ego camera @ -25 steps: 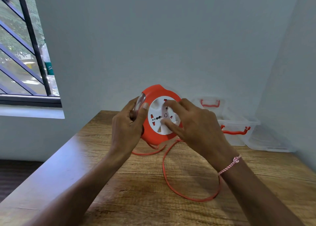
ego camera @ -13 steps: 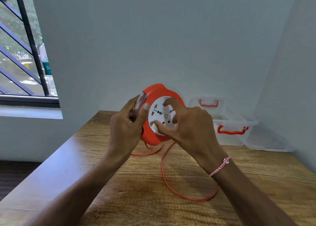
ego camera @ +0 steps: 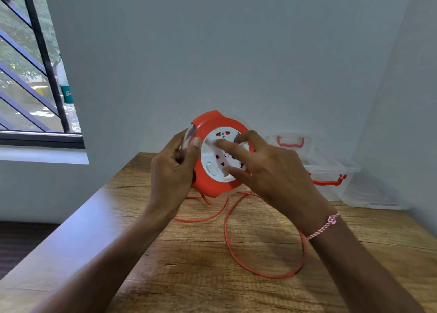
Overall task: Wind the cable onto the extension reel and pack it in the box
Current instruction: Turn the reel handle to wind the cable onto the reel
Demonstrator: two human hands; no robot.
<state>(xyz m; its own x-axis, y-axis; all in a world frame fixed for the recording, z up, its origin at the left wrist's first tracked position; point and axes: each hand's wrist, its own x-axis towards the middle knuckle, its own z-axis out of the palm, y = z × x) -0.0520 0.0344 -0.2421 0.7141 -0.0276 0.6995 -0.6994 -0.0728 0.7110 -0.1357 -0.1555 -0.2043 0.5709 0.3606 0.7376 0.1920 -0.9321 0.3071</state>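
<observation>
Above the table (ego camera: 189,277), your left hand (ego camera: 170,175) grips the reel (ego camera: 212,125) by its rim; your right hand (ego camera: 276,173) presses straight fingers (ego camera: 227,144) on its face, cable (ego camera: 228,237) hanging below.

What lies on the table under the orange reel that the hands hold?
Loose orange cable lies in loops on the wooden table under the reel. The right hand and its forearm cover part of one loop, and where the cable enters the reel cannot be seen.
</observation>
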